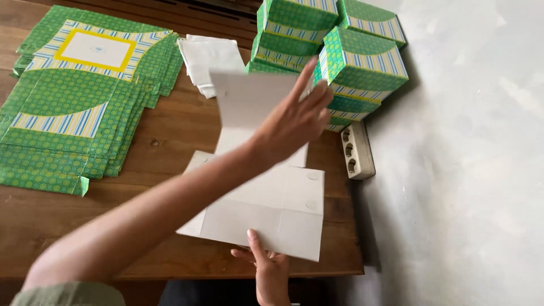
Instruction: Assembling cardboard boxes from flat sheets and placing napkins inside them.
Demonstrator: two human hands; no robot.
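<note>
A flat cardboard box blank [272, 204] lies white side up on the wooden table [164, 136], partly over the front edge. Its far flap [243, 99] is bent upward. My left hand [292, 122] reaches across from the lower left and holds that raised flap, fingers stretched along it. My right hand [269, 272] grips the blank's near edge from below, thumb on top.
A stack of flat green patterned blanks [73, 107] covers the table's left side. Several assembled green boxes [357, 62] are piled at the back right, with folded white sheets [209, 56] beside them. A beige power strip [357, 150] lies at the table's right edge, next to grey floor [464, 170].
</note>
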